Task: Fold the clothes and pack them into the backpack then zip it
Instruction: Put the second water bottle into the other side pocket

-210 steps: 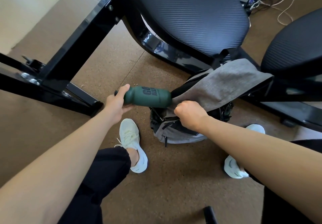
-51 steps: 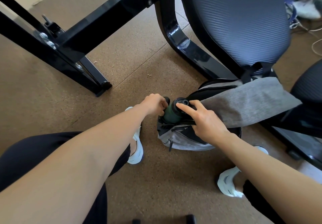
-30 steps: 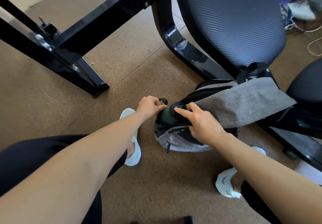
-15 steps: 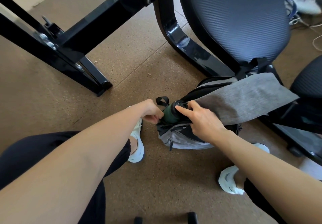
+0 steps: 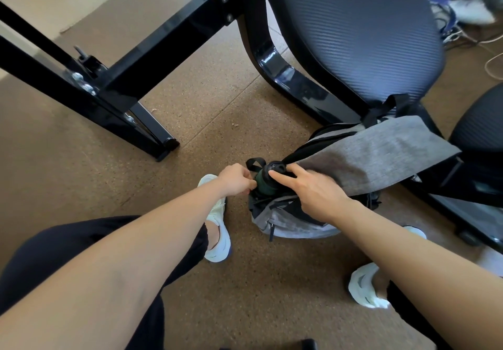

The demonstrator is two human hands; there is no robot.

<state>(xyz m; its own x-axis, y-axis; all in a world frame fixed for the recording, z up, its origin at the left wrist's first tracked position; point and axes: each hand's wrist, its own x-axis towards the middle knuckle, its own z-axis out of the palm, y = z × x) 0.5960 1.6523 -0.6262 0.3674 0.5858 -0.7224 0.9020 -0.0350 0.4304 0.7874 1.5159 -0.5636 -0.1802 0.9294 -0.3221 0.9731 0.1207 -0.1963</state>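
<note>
A grey and black backpack [image 5: 294, 221] stands on the floor between my feet, its grey top flap [image 5: 375, 156] hanging open to the right. A dark green bottle [image 5: 265, 183] with a black cap stands upright in the backpack's left side pocket, only its upper part showing. My left hand [image 5: 235, 181] is curled and pinches the pocket's edge right beside the bottle. My right hand [image 5: 313, 191] lies over the backpack's top, its straight index finger pressing on the bottle's cap. No clothes are visible; the inside of the backpack is hidden.
A black mesh chair [image 5: 353, 36] stands just behind the backpack, and a second chair [image 5: 479, 121] is at the right edge. A black table frame [image 5: 130, 88] crosses the upper left. My white shoes [image 5: 217, 230] [image 5: 364, 287] flank the backpack. Cables [image 5: 490, 50] lie at the far right.
Seven seconds ago my left hand held the bottle level in the air; now it stands in the side pocket. It has sunk slightly deeper under my right index finger in the last second.
</note>
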